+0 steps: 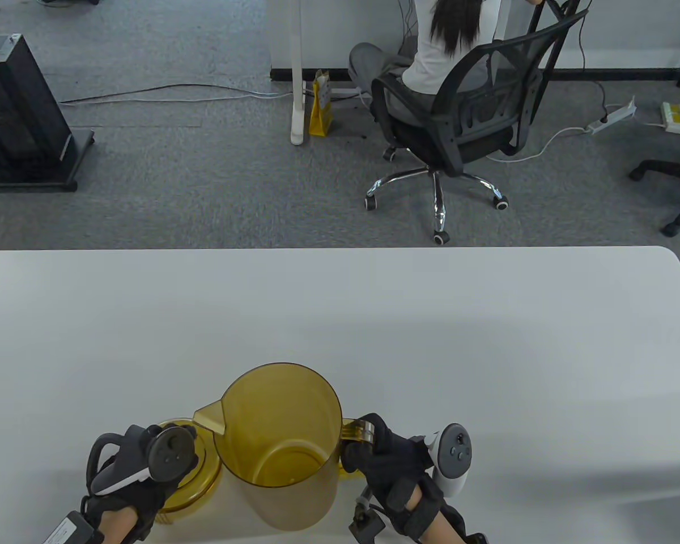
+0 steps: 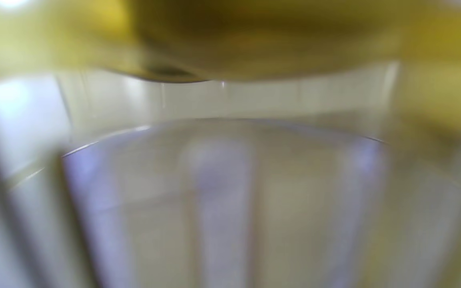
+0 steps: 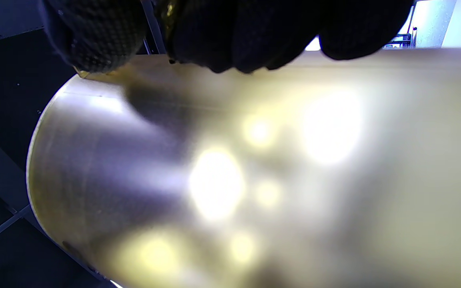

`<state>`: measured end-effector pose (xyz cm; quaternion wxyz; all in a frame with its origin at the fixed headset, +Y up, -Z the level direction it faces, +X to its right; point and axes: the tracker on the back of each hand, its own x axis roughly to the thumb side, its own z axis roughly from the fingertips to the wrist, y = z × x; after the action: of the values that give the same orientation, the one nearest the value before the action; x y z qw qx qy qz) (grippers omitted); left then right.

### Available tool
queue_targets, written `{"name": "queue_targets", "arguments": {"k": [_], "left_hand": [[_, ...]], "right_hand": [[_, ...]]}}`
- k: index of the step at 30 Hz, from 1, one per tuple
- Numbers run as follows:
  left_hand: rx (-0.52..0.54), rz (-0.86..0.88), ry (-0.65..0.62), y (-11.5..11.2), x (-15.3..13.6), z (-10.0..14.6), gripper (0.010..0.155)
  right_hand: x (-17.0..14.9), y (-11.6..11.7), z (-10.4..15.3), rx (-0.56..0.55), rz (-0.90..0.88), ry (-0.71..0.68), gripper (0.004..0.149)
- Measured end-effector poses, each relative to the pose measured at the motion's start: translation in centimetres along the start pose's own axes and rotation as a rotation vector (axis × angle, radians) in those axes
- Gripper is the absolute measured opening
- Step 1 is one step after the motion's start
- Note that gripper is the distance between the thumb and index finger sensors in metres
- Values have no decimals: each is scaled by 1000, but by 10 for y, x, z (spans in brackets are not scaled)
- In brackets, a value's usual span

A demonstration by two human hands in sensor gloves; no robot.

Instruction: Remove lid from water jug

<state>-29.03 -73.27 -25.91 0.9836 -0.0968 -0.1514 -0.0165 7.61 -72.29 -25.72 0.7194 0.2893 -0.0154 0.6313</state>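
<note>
So from the left: our left hand [image 1: 133,476] is over the amber lid [image 1: 190,479], which sits on the white table [image 1: 430,340] just beside the jug, near the front edge. The tracker hides the fingers in the table view and the left wrist view is pure yellow blur, so we honestly can't tell if we're gripping the lid or just resting on it. Either way the lid is off and the mouth of the amber water jug [image 1: 280,436] is wide open, spout pointing left toward the lid. It looks empty to us.

On the right, our right hand [image 1: 385,459] has its fingers curled around the jug handle [image 1: 358,429]; the right wrist view shows the gloved fingers [image 3: 230,36] wrapped tight up against the jug wall.

What could go wrong from here:
- lid sits close to the table's near edge, so a careless pull-back of the left hand could drag it off onto the floor
- the lid touches or nearly touches the jug, so shifting the jug could shove it
- the jug is tall, light plastic; tugging the handle sideways on letting go could tip it
</note>
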Motion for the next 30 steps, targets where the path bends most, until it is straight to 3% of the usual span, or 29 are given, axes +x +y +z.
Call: {"name": "queue_targets", "arguments": {"k": [5, 9, 21, 30], "left_hand": [[-61, 138, 37, 6, -7, 5, 60], [-42, 186, 76, 19, -13, 16, 59], [319, 436, 63, 65, -29, 47, 60], [166, 518, 84, 42, -42, 33, 60]], "right_hand": [[0, 0, 0, 4, -1, 4, 49], [0, 0, 0, 1, 0, 3, 49], [0, 0, 0, -2, -2, -2, 49], [-1, 0, 0, 5, -11, -4, 49]]}}
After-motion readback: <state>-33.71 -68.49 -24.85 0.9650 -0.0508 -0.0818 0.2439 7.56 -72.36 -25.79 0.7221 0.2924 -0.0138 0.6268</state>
